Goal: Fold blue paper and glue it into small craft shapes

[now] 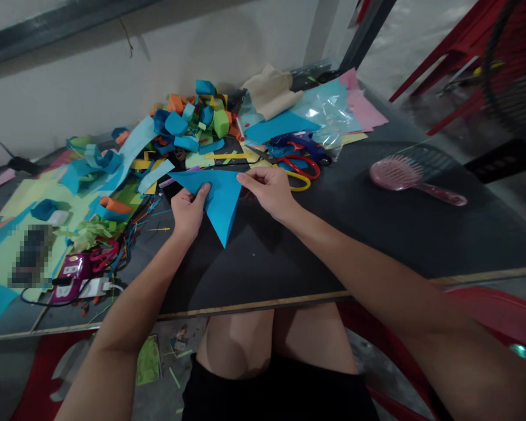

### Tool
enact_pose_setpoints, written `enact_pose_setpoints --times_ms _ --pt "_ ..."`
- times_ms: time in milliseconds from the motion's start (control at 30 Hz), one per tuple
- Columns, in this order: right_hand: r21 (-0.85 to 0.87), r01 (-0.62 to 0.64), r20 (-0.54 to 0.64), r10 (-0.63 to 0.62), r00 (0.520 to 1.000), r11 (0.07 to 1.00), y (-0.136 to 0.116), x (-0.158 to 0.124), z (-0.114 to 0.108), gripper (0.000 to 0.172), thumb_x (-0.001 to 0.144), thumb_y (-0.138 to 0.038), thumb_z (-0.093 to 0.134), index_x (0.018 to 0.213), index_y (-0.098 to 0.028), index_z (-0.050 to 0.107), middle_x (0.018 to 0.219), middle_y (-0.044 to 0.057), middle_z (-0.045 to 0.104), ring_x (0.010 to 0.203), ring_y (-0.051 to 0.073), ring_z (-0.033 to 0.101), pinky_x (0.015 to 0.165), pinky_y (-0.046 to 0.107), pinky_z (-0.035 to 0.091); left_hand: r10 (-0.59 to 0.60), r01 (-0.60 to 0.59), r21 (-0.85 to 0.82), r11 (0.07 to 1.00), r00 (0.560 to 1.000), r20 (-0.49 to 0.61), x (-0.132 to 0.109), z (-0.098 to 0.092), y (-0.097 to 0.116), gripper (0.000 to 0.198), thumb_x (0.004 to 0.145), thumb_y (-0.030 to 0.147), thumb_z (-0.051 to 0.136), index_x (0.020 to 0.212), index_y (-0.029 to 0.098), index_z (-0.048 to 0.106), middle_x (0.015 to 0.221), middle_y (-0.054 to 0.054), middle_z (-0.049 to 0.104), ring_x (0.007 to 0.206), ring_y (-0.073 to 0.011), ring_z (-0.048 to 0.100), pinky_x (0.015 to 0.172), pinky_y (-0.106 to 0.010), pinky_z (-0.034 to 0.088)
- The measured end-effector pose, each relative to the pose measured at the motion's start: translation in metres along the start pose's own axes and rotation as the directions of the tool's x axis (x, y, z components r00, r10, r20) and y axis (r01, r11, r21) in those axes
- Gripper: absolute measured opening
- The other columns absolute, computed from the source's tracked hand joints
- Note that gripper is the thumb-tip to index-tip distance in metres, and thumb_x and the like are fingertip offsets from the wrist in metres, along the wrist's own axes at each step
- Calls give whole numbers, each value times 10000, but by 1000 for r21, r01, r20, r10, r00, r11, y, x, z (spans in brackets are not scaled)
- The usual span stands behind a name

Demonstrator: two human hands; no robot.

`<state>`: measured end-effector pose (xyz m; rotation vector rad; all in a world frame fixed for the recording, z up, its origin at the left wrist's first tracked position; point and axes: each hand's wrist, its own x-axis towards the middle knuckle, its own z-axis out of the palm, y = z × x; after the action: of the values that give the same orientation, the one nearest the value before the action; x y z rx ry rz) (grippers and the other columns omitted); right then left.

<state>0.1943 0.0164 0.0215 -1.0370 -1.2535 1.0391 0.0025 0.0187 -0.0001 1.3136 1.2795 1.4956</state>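
A blue sheet of paper [221,202], folded to a triangle with one point hanging down, is held up over the dark table [263,269]. My left hand [188,210] grips its left side, thumb on the front face and the other fingers behind. At the upper right corner, my right hand [267,187] pinches the paper between thumb and fingers. Just beyond my right hand lie red-handled scissors [300,166] and yellow-handled scissors [300,182], the latter partly hidden by the hand.
A pile of coloured paper pieces [188,120] sits against the wall. To the right lies a pink hairbrush [397,173]. A blue glue gun [304,143] rests near plastic-wrapped paper [328,108]. At left are a purple power strip [74,272] with cables and paper scraps.
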Motion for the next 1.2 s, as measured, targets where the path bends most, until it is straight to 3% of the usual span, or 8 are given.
enact_pose_setpoints --times_ms 133,267,333,500,600,867,1200 --pt "8 -26 23 26 999 1000 -1 -1 0 385 699 -580 750 635 -203 700 536 -4 629 471 114 547 471 270 434 -10 8 -48 999 999 -41 1 -1 -2 407 721 562 768 683 178 639 606 23 563 524 -81 466 508 -222 407" --pt "30 -19 42 18 999 999 -1 0 -1 358 683 -551 767 634 -202 701 555 -2 647 501 120 578 483 263 456 32 -42 -97 994 994 -106 3 -2 3 595 733 590 750 489 180 395 484 62 285 443 -53 276 421 -212 270" --pt "39 -48 60 45 997 998 0 1 -1 355 680 -548 769 658 -199 709 558 -2 652 492 120 583 467 258 464 59 -72 -101 992 991 -124 6 -4 7 640 735 603 741 473 180 339 487 65 226 436 -51 245 407 -214 252" --pt "34 -74 58 72 996 997 0 1 -2 333 677 -519 778 666 -192 714 550 0 652 479 118 577 445 254 476 8 -24 -135 991 993 -118 15 -10 15 444 681 583 793 624 187 600 516 57 430 449 -61 398 419 -207 363" --pt "18 -83 72 81 994 996 -1 0 -2 321 682 -510 772 646 -196 711 549 -2 647 481 117 570 444 256 475 -33 9 -163 987 989 -142 19 -13 15 394 653 550 819 734 190 681 538 49 519 465 -69 470 443 -212 414" --pt "-33 -145 135 148 980 989 -4 0 -2 275 700 -429 765 585 -196 674 530 7 643 469 115 561 458 256 462 -80 43 -208 977 982 -171 24 -16 11 402 581 467 874 826 204 694 552 64 561 443 -58 480 424 -191 422" --pt "-36 -164 151 168 974 986 -3 0 -2 265 713 -413 757 588 -196 669 534 6 641 474 112 557 479 257 464 -44 13 -162 987 981 -188 28 -21 9 403 652 562 805 791 204 684 559 47 568 479 -72 533 473 -201 463"
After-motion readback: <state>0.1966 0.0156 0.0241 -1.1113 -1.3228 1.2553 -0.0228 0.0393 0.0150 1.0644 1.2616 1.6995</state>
